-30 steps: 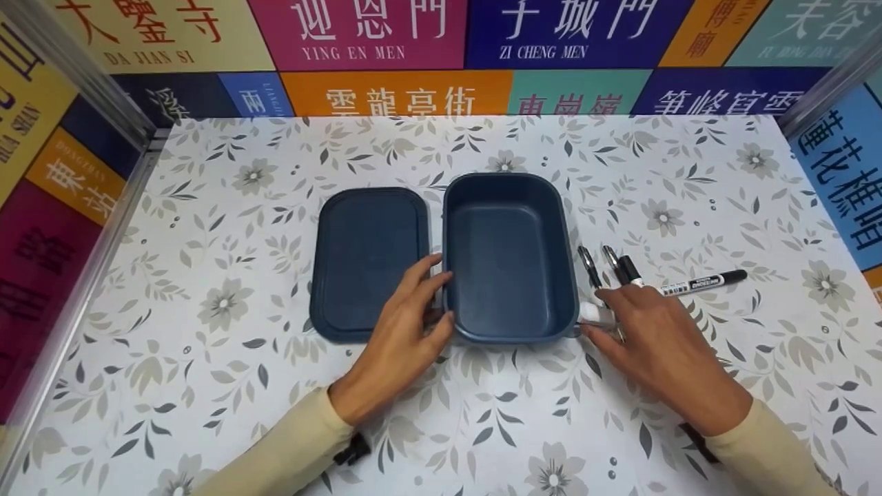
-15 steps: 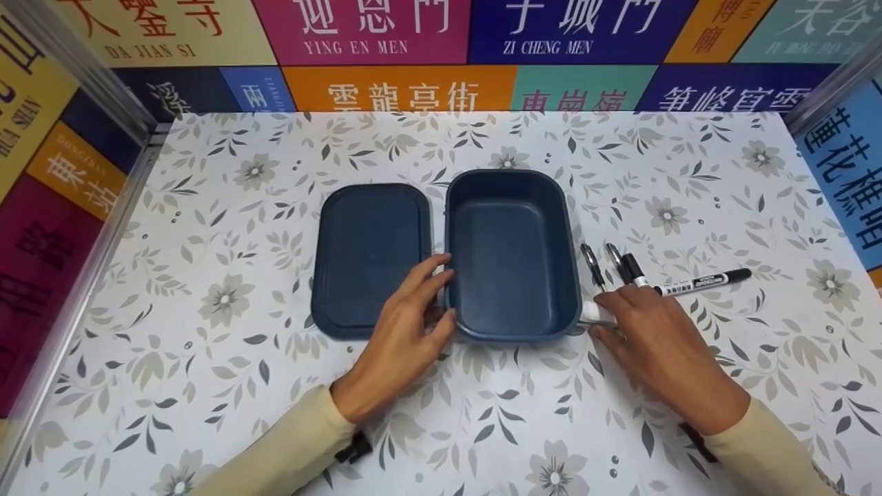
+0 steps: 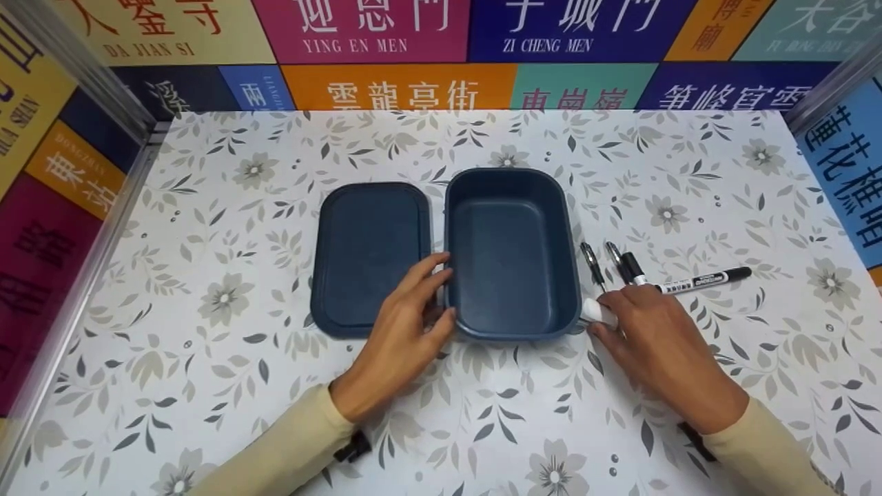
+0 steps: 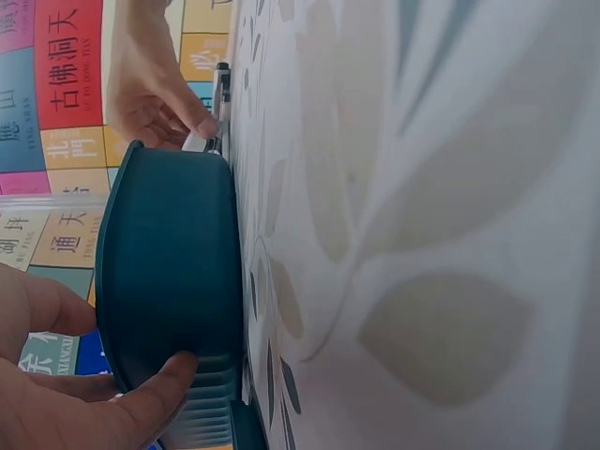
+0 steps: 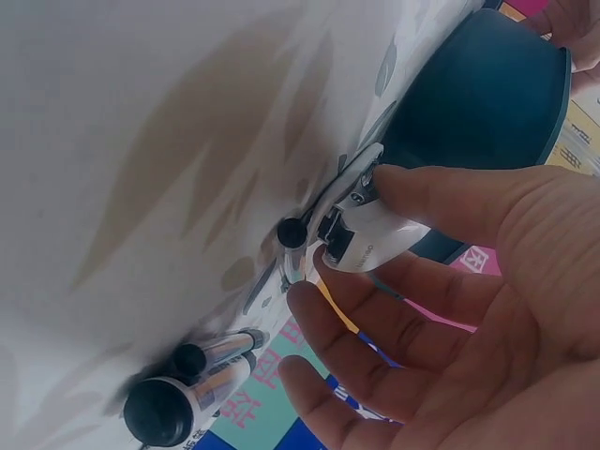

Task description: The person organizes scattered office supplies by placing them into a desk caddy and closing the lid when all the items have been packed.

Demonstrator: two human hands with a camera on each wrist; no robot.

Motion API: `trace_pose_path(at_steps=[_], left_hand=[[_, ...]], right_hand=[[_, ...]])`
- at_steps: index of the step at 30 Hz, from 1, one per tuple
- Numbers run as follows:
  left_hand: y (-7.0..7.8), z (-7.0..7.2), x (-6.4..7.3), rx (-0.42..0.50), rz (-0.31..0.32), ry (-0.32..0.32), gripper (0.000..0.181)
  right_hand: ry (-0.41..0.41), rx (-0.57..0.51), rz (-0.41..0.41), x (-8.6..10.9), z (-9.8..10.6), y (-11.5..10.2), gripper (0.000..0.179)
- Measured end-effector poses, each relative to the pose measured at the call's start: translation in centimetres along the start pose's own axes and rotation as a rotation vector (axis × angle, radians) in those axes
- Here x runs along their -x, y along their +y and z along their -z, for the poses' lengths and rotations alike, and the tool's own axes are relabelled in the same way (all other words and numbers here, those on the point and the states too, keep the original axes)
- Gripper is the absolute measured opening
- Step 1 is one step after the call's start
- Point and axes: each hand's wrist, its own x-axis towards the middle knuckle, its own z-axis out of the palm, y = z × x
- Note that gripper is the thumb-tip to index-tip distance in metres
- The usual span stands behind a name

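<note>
Lid [image 3: 372, 262], dark blue, lies flat left of frame centre. Left hand [image 3: 406, 324], fingers slightly spread, touches left wall of uncovered blue box [image 3: 506, 269] at centre. Right of it, right hand [image 3: 651, 334] pinches white object [image 3: 599, 313] with metal parts. Pens [image 3: 592, 265] lie just above; marker [image 3: 710, 281] farther right.

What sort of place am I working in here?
Probably a small enclosed booth set up for tabletop work, judging by the floral-patterned table, the colourful sign-printed panels behind it and along both sides, and the metal framing at the corners.
</note>
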Motion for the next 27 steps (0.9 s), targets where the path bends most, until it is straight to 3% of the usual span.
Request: trace_pose_path(at_steps=[18,27], left_hand=[[-0.1,0.1,0.0,0.033,-0.022,0.01,0.051],[-0.2,-0.1,0.1,0.034,-0.027,0.019,0.051]], right_hand=[[0.024,0.004,0.0,-0.1,0.1,-0.1,0.027],[0.047,-0.005,-0.072,-0.5,1.1,-0.1,0.026]])
